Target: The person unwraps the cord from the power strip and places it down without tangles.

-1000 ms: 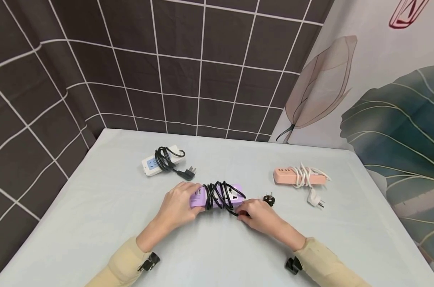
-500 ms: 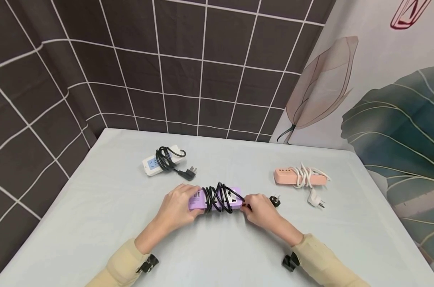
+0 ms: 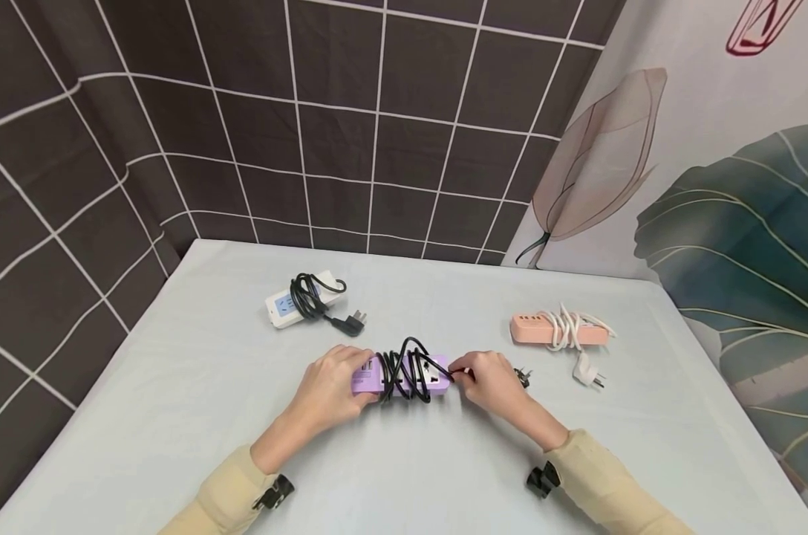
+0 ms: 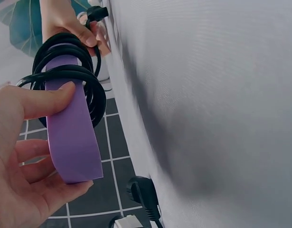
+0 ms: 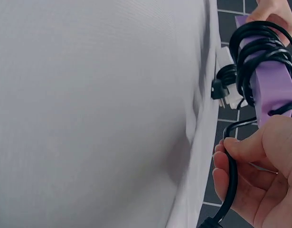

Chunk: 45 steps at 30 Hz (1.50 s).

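A purple power strip with a black cord wound several times round its middle is at the centre of the table. My left hand grips its left end, thumb along one side and fingers on the other, as the left wrist view shows. At the strip's right end my right hand pinches the cord between thumb and fingers. Past that hand the cord's black plug sticks out, partly hidden by the hand in the head view.
A white power strip with a black cord and plug lies at the back left. To the back right is a pink power strip wrapped in white cord, its white plug in front. A dark gridded curtain hangs behind the table.
My right hand has shifted slightly right with the cord, and the plug has moved right along with it. The strip's right end sits a little lower in view; my left hand keeps its grip.
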{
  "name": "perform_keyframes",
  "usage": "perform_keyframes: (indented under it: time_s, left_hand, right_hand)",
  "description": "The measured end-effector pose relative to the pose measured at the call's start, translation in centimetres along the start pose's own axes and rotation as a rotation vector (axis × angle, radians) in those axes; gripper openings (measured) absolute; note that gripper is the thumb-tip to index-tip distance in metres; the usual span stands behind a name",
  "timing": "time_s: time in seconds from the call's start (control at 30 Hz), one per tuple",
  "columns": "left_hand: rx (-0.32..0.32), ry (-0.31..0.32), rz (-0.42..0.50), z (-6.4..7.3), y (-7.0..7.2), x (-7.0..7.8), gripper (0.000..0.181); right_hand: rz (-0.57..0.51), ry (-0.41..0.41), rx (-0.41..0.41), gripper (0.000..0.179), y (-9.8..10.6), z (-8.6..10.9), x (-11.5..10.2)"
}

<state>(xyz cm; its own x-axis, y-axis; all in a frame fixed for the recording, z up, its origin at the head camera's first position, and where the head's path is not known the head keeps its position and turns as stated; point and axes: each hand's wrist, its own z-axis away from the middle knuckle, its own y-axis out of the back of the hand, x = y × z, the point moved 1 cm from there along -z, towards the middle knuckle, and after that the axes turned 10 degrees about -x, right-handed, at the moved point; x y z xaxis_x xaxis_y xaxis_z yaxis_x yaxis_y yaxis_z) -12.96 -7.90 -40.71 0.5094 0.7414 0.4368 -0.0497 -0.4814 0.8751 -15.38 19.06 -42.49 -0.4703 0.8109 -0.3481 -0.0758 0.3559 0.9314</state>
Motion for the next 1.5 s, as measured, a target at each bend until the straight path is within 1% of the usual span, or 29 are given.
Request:
perform_keyframes:
  time_s: [0.2, 0.43, 0.7, 0.87, 1.07, 1.33, 1.5]
  left_hand:
    - [-0.005, -0.004, -0.015, 0.0, -0.1, -0.2, 0.058]
    - [-0.019, 0.028, -0.019, 0.0, 0.0, -0.6, 0.06]
    - [-0.006, 0.034, -0.02, 0.2, 0.0, -1.1, 0.06]
    - [-0.003, 0.033, -0.019, 0.2, 0.0, -1.3, 0.058]
    - [-0.002, 0.055, -0.03, 0.2, 0.1, -1.4, 0.058]
    - [0.023, 0.072, -0.044, 0.4, 0.2, -1.9, 0.06]
    - [0.049, 0.065, -0.056, 0.4, 0.4, -2.2, 0.061]
  right_hand:
    - [0.013, -0.004, 0.019, 0.02, 0.6, 0.1, 0.2]
    - [0.004, -0.044, 0.042, 0.018, 1.1, 0.7, 0.7]
    - [0.007, -0.056, 0.078, 0.016, 1.5, 1.4, 1.0]
    - [0.013, -0.045, 0.112, 0.015, 1.9, 1.7, 1.1]
    - [0.041, -0.014, 0.15, 0.015, 2.1, 2.4, 1.3]
    - [0.104, 0.001, 0.164, 0.017, 2.3, 3.5, 1.5]
    - [0.132, 0.022, 0.179, 0.018, 2.2, 4.0, 1.9]
